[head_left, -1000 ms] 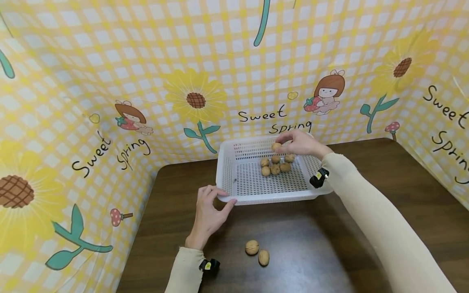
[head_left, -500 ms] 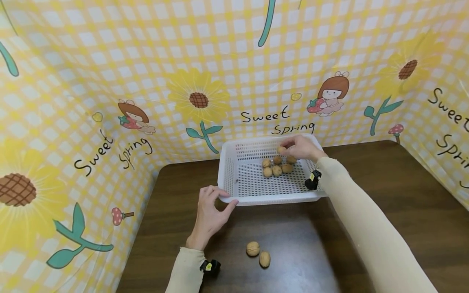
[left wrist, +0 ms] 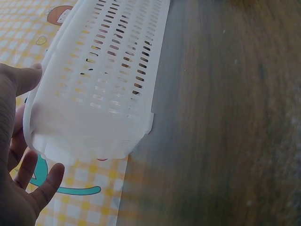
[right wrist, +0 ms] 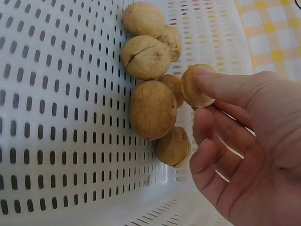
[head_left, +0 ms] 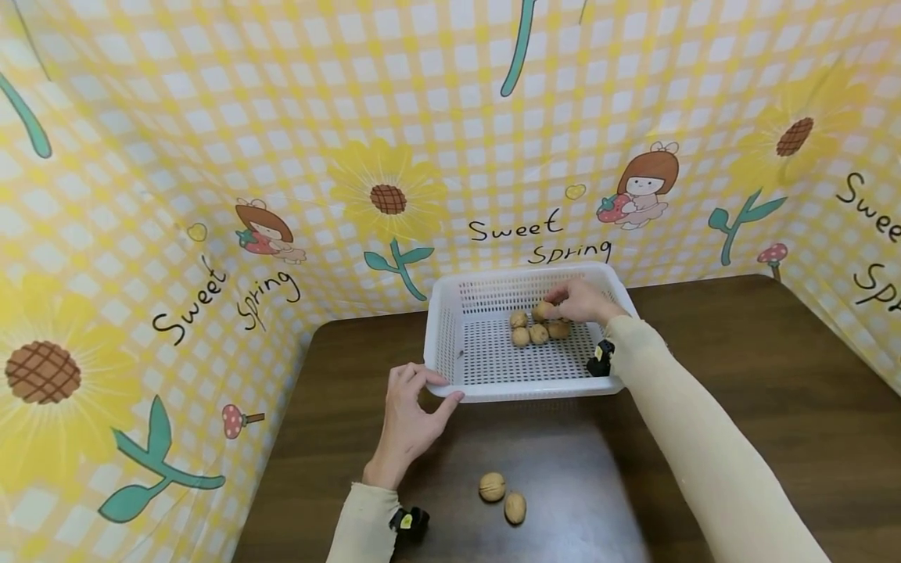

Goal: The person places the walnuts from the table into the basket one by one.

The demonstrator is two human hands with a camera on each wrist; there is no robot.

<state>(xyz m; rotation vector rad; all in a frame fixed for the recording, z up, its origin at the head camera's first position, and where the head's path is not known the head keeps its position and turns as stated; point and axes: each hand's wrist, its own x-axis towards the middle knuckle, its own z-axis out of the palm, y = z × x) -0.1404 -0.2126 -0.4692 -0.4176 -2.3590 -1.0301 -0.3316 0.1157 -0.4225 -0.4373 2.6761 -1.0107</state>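
Note:
A white perforated plastic basket point(head_left: 528, 392) stands on the table with several walnuts point(right wrist: 153, 110) grouped inside it. My left hand point(head_left: 411, 422) holds the basket's near left corner, thumb and fingers about the rim; in the left wrist view its thumb point(left wrist: 28, 79) lies against the rim. Inside the basket, my right hand point(head_left: 587, 301) pinches a walnut point(right wrist: 192, 89) between thumb and fingers, just above the others. Two more walnuts, one round point(head_left: 492, 487) and one longer point(head_left: 515, 508), lie on the table in front of the basket.
The dark wooden table point(head_left: 718, 375) meets a yellow checked cloth point(head_left: 450, 117) that hangs behind and at both sides. The basket's back rim is close to the cloth. Black wrist cameras sit on both sleeves.
My right hand has lowered the pinched walnut from near the back rim down to the walnuts in the basket. My left hand keeps its hold on the corner.

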